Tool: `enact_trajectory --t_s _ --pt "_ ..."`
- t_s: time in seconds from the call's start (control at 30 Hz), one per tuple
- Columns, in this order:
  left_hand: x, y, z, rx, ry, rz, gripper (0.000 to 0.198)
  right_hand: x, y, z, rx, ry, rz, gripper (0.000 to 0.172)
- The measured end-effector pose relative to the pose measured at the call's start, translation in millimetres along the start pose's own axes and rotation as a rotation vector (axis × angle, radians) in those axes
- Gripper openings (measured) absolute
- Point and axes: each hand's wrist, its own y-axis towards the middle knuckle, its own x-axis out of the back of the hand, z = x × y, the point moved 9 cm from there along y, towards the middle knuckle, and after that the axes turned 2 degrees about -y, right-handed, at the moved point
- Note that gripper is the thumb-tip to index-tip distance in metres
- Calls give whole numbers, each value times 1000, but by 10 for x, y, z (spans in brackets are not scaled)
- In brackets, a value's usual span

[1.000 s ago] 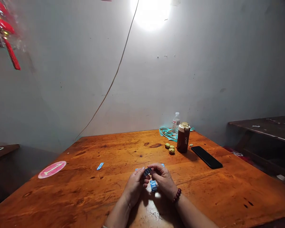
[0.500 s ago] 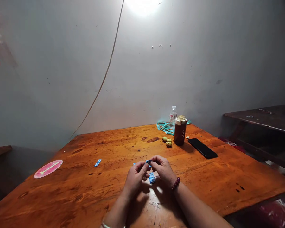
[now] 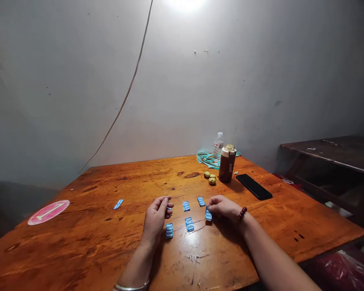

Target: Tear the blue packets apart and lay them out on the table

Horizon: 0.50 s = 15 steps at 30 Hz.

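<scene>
Several small blue striped packets lie on the orange wooden table (image 3: 109,250) in front of me. My left hand (image 3: 156,218) rests on the table with fingers curled, pinching a blue packet (image 3: 169,209) at its fingertips; another packet (image 3: 169,230) lies just right of its palm. My right hand (image 3: 223,208), with a bead bracelet at the wrist, pinches a packet (image 3: 208,214) against the table. Between the hands lie three more packets (image 3: 186,205), (image 3: 189,224), (image 3: 201,201). A lone packet (image 3: 118,204) lies off to the left.
A brown bottle (image 3: 227,164), a clear water bottle (image 3: 217,146), a teal cord (image 3: 206,159), small green fruits (image 3: 210,178) and a black phone (image 3: 254,186) stand at the back right. A pink round sticker (image 3: 48,211) is at the left. A dark bench (image 3: 336,151) is at the right.
My hands were together holding a stack of packets; now they have spread apart and the packets lie laid out on the table. The camera has tilted down slightly.
</scene>
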Motion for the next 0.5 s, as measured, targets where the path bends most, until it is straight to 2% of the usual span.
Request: enact_trajectory --t_s 0.07,0.23,0.5 --pt "-32 0 16 6 24 32 33 16 7 -86 -12 -93 34 5" --pt "-249 -95 5 -61 147 167 29 -27 55 -77 44 -256 -20 5" --pt "-323 -124 42 -71 227 206 29 -43 34 -49 127 -359 -64 15"
